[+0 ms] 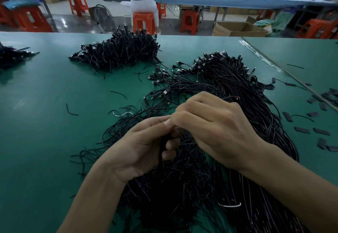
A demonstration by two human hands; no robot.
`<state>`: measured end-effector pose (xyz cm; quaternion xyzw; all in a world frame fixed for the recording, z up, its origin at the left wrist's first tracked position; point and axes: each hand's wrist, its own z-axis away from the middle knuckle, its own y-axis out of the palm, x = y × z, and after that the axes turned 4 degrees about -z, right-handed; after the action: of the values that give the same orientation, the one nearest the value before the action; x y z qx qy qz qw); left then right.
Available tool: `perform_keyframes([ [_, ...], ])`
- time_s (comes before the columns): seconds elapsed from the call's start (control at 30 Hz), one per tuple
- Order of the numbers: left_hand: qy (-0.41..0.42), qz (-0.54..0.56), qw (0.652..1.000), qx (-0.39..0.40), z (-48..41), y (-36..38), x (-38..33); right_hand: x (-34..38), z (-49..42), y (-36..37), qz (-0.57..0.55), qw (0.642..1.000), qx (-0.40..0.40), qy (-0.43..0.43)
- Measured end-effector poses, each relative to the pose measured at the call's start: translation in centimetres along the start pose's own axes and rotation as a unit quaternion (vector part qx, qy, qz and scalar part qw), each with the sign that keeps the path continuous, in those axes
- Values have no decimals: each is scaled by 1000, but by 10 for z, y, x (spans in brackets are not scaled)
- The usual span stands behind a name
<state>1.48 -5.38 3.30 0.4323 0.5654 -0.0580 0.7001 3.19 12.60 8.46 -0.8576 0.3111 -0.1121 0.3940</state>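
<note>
A black cable bundle (161,147) stands upright in the left hand (140,150), fingers curled round it; the right hand (212,123) pinches its top. Beneath lies a loose cable pile (182,187) on the green tabletop (45,123); orange stools (143,21) stand beyond.

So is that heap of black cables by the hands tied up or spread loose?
Spread loose: the cable heap fans over the table, plug ends scattered. The left hand grips a few strands.

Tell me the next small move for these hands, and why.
Probably draw the thin black cable up clear of the loose pile of black USB cables. The left hand grips it, the right hand pinches at its top end, and its lower part lies among tangled strands.
</note>
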Motion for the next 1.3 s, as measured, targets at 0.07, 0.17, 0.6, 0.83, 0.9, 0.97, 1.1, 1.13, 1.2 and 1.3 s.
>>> perform_keyframes([
  [0.07,0,13,1000,18,-1,0,-1,-3,1,1,-9,1000,20,5],
  [0.17,3,12,1000,-18,-2,2,-1,-5,-1,3,-2,1000,23,-15],
  [0.6,218,-470,805,-290,-8,5,14,14,6,29,-398,823,-129,385],
  [0.83,273,-537,759,-245,-5,7,10,8,5,25,-641,586,-113,482],
  [0.9,269,-541,762,-234,-4,9,10,7,6,26,-664,562,-112,480],
  [0.97,268,-511,782,-234,-3,11,11,5,7,26,-666,561,-112,478],
  [1.1,297,-497,773,-260,-3,16,9,3,10,30,-647,581,-89,485],
  [1.13,299,-503,768,-261,-4,17,9,3,11,31,-637,588,-89,491],
  [1.2,288,-478,789,-257,-6,16,11,2,11,31,-620,597,-97,499],
  [1.3,293,-427,816,-258,-7,13,14,0,11,29,-610,605,-105,501],
])
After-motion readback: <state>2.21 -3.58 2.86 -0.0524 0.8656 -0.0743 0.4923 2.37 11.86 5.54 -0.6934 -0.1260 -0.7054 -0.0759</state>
